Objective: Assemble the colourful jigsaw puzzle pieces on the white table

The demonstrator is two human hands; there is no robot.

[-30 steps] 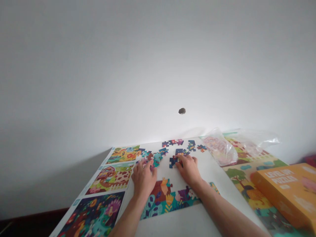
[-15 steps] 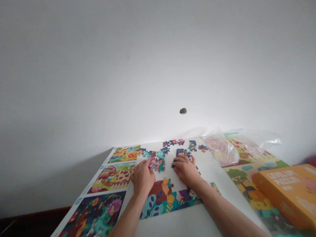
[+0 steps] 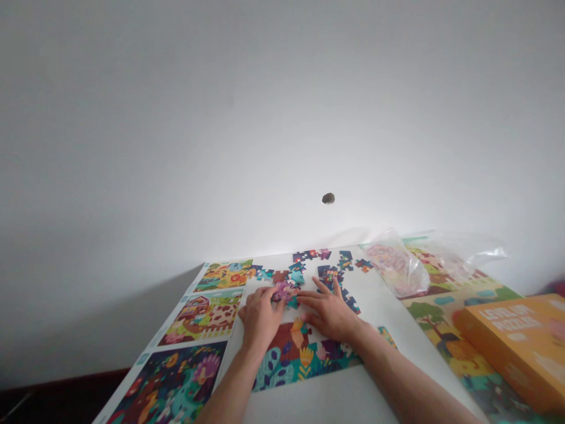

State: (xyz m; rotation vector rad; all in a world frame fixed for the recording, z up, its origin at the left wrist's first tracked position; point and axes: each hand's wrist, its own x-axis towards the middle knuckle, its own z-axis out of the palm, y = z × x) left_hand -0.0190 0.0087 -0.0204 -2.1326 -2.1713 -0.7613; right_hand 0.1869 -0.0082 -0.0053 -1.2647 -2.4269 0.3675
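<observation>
White wall (image 3: 282, 118) fills the upper field of view, and a white table (image 3: 348, 403) extends below it. Your left hand (image 3: 260, 318) is curled, with its fingertips on a cluster of purple and teal jigsaw pieces (image 3: 283, 291); you cannot tell whether it pinches them. Your right hand (image 3: 329, 312) lies open just beside the cluster, fingers spread, pointing toward it. An assembled puzzle section (image 3: 293, 353) lies directly below both hands, on the near side. Loose navy jigsaw pieces (image 3: 311, 255) lie beyond the hands. Left of your left hand, printed picture sheets (image 3: 205, 315) lie on the table. Right of your right hand are a clear plastic bag (image 3: 397, 265) and an orange puzzle box (image 3: 512, 347).
</observation>
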